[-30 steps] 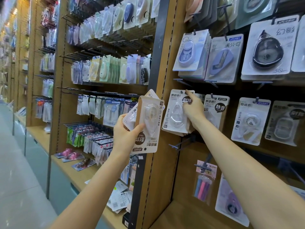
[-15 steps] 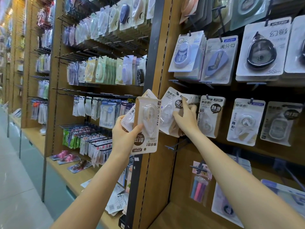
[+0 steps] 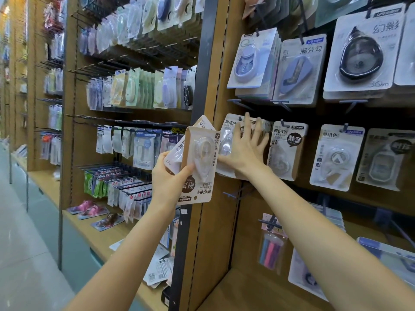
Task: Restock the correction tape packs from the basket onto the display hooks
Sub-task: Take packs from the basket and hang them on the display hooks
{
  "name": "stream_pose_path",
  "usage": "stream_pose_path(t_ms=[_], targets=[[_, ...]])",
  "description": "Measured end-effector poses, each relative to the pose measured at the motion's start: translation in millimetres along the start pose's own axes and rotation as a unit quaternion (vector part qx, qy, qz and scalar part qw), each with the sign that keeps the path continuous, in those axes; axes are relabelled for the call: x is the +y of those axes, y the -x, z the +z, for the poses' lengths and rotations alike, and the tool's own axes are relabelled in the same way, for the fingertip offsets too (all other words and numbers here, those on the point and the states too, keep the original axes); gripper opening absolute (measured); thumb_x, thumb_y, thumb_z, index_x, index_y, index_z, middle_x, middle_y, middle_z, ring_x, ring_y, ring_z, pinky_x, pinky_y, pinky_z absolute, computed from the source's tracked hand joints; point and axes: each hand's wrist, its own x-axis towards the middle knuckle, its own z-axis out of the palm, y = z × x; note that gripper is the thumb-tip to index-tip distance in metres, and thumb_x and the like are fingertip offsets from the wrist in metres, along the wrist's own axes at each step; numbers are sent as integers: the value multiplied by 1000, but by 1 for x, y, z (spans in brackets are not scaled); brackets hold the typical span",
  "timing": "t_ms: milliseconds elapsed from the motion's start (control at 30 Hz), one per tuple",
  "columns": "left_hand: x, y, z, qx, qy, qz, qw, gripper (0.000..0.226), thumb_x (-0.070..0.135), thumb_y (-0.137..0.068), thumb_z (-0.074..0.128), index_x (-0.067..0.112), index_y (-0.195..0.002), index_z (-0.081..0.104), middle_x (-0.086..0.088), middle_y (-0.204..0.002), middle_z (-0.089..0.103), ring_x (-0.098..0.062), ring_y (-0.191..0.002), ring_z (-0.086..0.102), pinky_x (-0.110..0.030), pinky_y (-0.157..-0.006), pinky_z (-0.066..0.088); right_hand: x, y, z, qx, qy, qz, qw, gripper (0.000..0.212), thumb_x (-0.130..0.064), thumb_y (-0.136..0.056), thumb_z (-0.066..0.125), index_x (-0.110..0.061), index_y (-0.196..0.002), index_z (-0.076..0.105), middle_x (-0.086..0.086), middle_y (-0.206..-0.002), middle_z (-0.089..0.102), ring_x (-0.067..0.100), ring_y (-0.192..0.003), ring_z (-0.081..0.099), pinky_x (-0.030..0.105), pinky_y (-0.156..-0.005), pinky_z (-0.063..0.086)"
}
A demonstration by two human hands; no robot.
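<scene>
Two or three correction tape packs [image 3: 198, 162] sit fanned in the left hand [image 3: 167, 178], thumb across the front card and fingers curled behind, so that hand is plainly gripping stock. The front pack is upside down: its print reads inverted and its hang hole points toward the floor, long axis close to upright. Just to its right, touching or nearly so, the right hand [image 3: 243, 151] lies flat with fingers [image 3: 248, 125] straight and spread wide, pressing a hung pack [image 3: 229, 140] back against the others on its display hook [image 3: 239, 118]. That hand grips nothing.

What the coming move turns on, to my eye, is that the hook tip stands up and to the right of the held packs, while the hole of the front one is at the bottom end. The card would need turning end over end before it can slide on. The right hand is the nearer one to the hook and looks best placed to take a pack across.

Neighbouring hooks carry their own stock: a pack with a dark speech bubble [image 3: 287, 149] just beside the pressing hand, and another white one [image 3: 336, 157] farther right. No basket shows anywhere in view, so I cannot tell how much remains to hang.
</scene>
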Motion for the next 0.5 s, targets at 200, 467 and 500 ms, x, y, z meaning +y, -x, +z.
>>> stream_pose_path(t_ms=[200, 467, 500], targets=[[-5, -1, 1, 4, 5, -5, 1000, 32, 10, -80, 70, 22, -103, 52, -3, -97, 67, -15, -78, 68, -28, -61, 56, -3, 2, 16, -2, 25, 31, 999, 107, -59, -80, 60, -10, -149, -5, 11, -155, -23, 51, -137, -17, 67, -107, 5], [-3, 1, -4, -7, 17, -6, 1000, 30, 11, -80, 70, 22, -103, 53, -4, -97, 67, -13, -77, 69, -30, -63, 57, 3, 4, 16, -9, -9, 19, 1000, 101, -62, -82, 54, -14, -150, -4, 7, -155, -22, 49, -138, -16, 65, -109, 4], [-2, 1, -6, -6, 19, -6, 1000, 30, 11, -80, 70, 23, -102, 53, -4, -97, 67, -14, -77, 69, -31, -64, 58, 4, 5, 12, -17, -18, 15, 1000, 103, -62, -80, 56, -15, -150, -2, 6, -156, -22, 48, -138, -16, 64, -109, 3]])
